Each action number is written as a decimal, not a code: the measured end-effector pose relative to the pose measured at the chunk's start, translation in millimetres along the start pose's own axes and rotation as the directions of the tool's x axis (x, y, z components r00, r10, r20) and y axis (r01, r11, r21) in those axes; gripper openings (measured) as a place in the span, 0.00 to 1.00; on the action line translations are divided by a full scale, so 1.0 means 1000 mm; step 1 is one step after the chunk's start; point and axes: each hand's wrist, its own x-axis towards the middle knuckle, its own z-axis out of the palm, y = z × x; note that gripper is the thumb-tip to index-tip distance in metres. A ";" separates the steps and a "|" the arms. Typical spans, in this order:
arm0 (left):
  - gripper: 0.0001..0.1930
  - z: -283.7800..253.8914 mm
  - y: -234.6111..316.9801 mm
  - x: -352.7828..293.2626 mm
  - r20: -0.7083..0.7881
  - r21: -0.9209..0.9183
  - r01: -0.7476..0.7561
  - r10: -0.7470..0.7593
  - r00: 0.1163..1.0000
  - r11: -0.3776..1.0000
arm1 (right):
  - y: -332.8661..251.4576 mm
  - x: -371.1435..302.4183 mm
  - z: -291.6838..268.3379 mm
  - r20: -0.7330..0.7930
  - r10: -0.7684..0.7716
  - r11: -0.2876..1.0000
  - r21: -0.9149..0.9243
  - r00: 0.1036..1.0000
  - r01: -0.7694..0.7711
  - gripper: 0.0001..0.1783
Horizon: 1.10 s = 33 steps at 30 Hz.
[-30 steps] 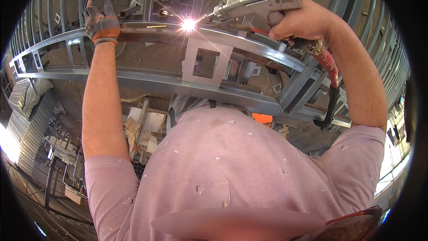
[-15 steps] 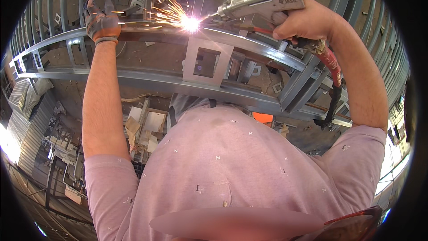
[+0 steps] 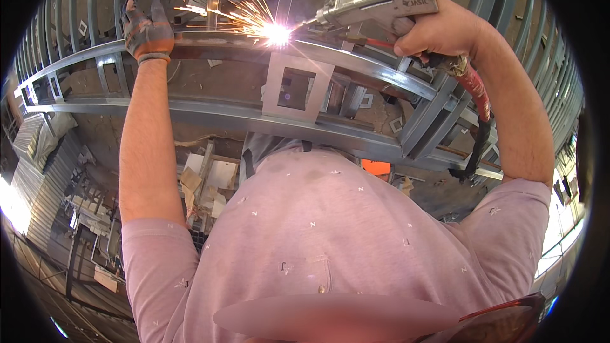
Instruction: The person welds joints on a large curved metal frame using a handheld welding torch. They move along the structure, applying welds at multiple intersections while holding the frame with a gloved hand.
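Note:
My bare right hand (image 3: 438,28) is closed round the handle of a silver welding gun (image 3: 381,3), its nozzle aimed left. At the wire tip burns a bright arc (image 3: 277,35) on the upper steel rail (image 3: 365,67), throwing orange sparks up and to the left. Just below the arc, a square metal plate with a square opening (image 3: 270,86) spans the upper and lower rails. My left hand (image 3: 149,35), in a grey and orange glove, rests on the same upper rail left of the sparks, fingers stretched out and apart.
A red and black cable (image 3: 475,92) hangs from the gun beside my right forearm. Parallel steel bars (image 3: 502,6) extend beyond the rails. A lower rail (image 3: 222,116) runs close to my body. On the floor lie a box of scraps (image 3: 219,171) and an orange object (image 3: 376,167).
The gun and its arc have shifted slightly to the right along the rail in the picture. My left hand stays on the rail. The spray of sparks has changed shape.

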 end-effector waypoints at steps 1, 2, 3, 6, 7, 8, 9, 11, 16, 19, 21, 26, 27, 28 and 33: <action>0.40 0.001 -0.005 0.000 -0.001 0.010 -0.023 0.023 1.000 1.000 | 0.001 0.001 -0.001 0.011 -0.004 1.000 0.012 1.000 0.003 0.18; 0.40 0.000 -0.001 0.001 -0.004 -0.001 0.003 -0.003 1.000 1.000 | 0.001 0.001 -0.002 0.012 0.007 1.000 0.000 1.000 -0.007 0.19; 0.40 0.000 0.003 0.001 -0.007 -0.012 0.030 -0.030 1.000 0.999 | 0.002 0.002 -0.002 0.013 0.018 1.000 -0.012 1.000 -0.017 0.19; 0.40 -0.003 0.012 -0.001 -0.035 -0.029 0.040 -0.041 0.999 0.999 | -0.001 -0.001 -0.002 0.021 0.013 1.000 -0.007 1.000 -0.013 0.20; 0.40 -0.005 0.013 -0.001 -0.049 -0.032 0.031 -0.033 0.998 0.999 | -0.002 -0.002 -0.002 0.024 0.006 1.000 0.002 1.000 -0.006 0.20; 0.40 -0.005 0.015 -0.002 -0.038 -0.041 0.038 -0.039 0.998 0.998 | -0.001 -0.004 -0.001 -0.005 -0.006 1.000 -0.011 1.000 0.006 0.19; 0.40 -0.006 0.017 -0.002 -0.027 -0.051 0.044 -0.045 0.999 0.998 | 0.002 -0.005 -0.001 -0.033 -0.019 1.000 -0.024 0.999 0.018 0.19; 0.41 -0.009 0.017 -0.001 0.019 -0.095 0.066 -0.065 0.998 0.993 | 0.000 -0.009 0.000 -0.054 -0.030 0.999 -0.024 0.998 0.028 0.19; 0.42 -0.006 0.016 -0.001 -0.040 -0.044 0.011 -0.013 0.999 0.999 | -0.014 -0.034 -0.014 -0.034 -0.055 0.990 0.125 0.998 0.059 0.25; 0.40 -0.018 0.028 -0.005 0.023 -0.067 0.058 -0.056 0.998 0.996 | -0.033 -0.046 -0.007 -0.143 -0.107 0.985 0.121 0.984 0.125 0.25; 0.40 -0.013 0.025 -0.005 -0.006 -0.063 0.020 -0.020 1.000 0.998 | -0.042 -0.047 0.001 -0.101 -0.089 0.988 0.116 0.991 0.101 0.22; 0.38 -0.017 -0.008 -0.001 -0.099 -0.251 -0.168 0.147 0.984 0.953 | -0.049 -0.032 0.028 -0.098 -0.101 0.981 0.156 0.990 0.115 0.22; 0.38 -0.030 -0.017 0.009 -0.071 -0.233 -0.110 0.096 0.993 0.966 | -0.049 -0.028 0.032 -0.110 -0.113 0.977 0.170 0.988 0.130 0.21; 0.39 -0.028 -0.040 0.023 -0.101 -0.171 -0.120 0.103 0.990 0.978 | -0.050 -0.025 0.034 -0.122 -0.124 0.972 0.185 0.985 0.145 0.21; 0.41 -0.025 -0.157 0.088 -0.161 0.091 -0.026 0.040 0.986 0.995 | -0.050 -0.004 0.043 -0.084 -0.136 0.963 0.221 0.987 0.152 0.21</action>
